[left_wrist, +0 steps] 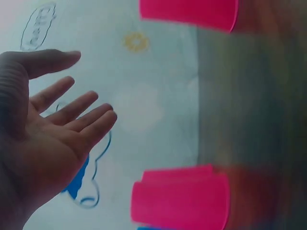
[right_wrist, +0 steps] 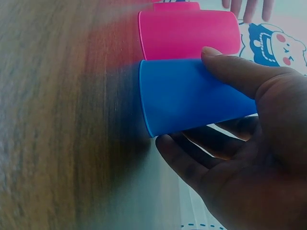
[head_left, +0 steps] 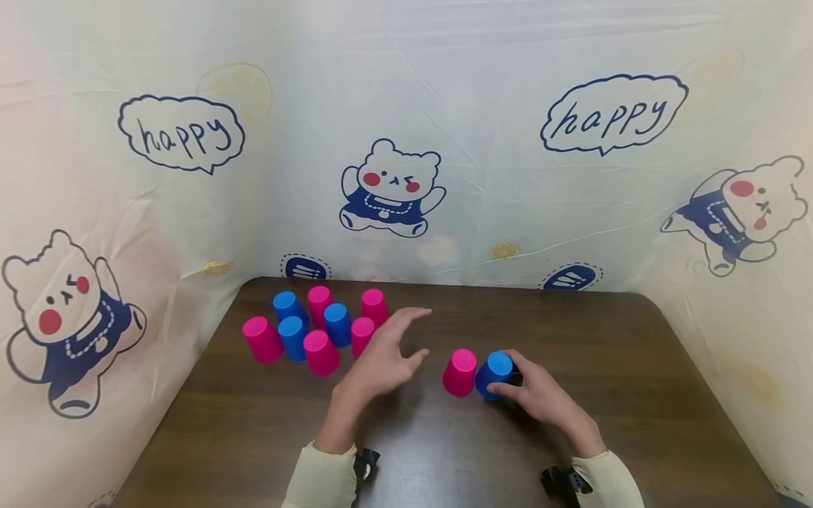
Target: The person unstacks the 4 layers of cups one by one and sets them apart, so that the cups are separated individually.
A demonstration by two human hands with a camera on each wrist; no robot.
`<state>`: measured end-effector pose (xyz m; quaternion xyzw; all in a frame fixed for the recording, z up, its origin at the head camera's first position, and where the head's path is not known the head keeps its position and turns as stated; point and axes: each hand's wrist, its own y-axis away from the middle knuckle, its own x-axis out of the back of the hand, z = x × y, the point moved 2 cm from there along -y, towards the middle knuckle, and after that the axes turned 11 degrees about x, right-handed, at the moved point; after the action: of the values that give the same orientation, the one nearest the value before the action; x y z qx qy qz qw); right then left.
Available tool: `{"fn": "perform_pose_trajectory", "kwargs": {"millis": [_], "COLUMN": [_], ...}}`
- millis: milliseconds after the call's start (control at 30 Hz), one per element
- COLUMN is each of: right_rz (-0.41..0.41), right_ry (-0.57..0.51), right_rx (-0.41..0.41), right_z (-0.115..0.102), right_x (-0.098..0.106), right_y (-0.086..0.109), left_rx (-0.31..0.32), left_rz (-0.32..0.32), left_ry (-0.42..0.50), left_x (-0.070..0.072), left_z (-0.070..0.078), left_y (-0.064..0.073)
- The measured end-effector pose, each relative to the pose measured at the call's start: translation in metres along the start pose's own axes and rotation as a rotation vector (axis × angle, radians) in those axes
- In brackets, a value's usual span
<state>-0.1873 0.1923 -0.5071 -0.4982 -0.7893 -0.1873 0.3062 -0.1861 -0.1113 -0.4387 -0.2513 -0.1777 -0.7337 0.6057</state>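
Observation:
My right hand (head_left: 543,395) grips an upside-down blue cup (head_left: 495,375), thumb on the near side and fingers round the far side. Directly left of it stands a pink cup (head_left: 460,372), also upside down; in the right wrist view the blue cup (right_wrist: 192,98) lies right against the pink cup (right_wrist: 189,34). My left hand (head_left: 384,360) is raised with fingers spread and holds nothing; its palm (left_wrist: 53,139) shows bare in the left wrist view. Just beyond it, a pink cup (head_left: 363,334) is partly hidden by the hand.
Left of my left hand stand several upside-down cups, among them a blue cup (head_left: 293,339), a pink cup (head_left: 321,353) and a pink cup (head_left: 262,339) at the outer left. The brown table (head_left: 571,324) meets a printed white curtain (head_left: 483,141) at the back and sides.

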Motion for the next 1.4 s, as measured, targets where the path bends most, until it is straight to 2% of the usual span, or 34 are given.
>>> {"fn": "perform_pose_trajectory", "kwargs": {"millis": [200, 300, 400, 733, 967, 1200, 1400], "right_rz": [0.008, 0.006, 0.004, 0.002, -0.002, -0.003, -0.005], "right_ry": [0.002, -0.002, -0.003, -0.003, 0.004, -0.001, -0.002], "right_rx": [0.011, 0.018, 0.024, 0.020, 0.022, 0.013, 0.008], "right_z": [0.001, 0.001, 0.002, 0.002, 0.001, 0.001, 0.000], "right_x": [0.001, 0.000, 0.000, 0.001, 0.000, 0.000, 0.000], "right_y": [-0.001, -0.001, -0.001, -0.002, -0.001, -0.001, -0.001], "left_rx": [0.046, 0.038, 0.035, 0.051, 0.097, 0.106, 0.089], "left_rz": [-0.154, -0.184, -0.189, -0.204, -0.206, -0.202, -0.200], "left_ry": [-0.022, -0.039, -0.049, -0.047, -0.063, -0.086, -0.083], "left_x": [-0.037, -0.051, -0.059, -0.072, -0.083, -0.086, -0.087], "left_z": [0.001, 0.001, -0.001, -0.001, -0.004, -0.004, -0.004], "left_y": [-0.002, -0.004, -0.005, -0.010, -0.011, -0.011, -0.012]}}
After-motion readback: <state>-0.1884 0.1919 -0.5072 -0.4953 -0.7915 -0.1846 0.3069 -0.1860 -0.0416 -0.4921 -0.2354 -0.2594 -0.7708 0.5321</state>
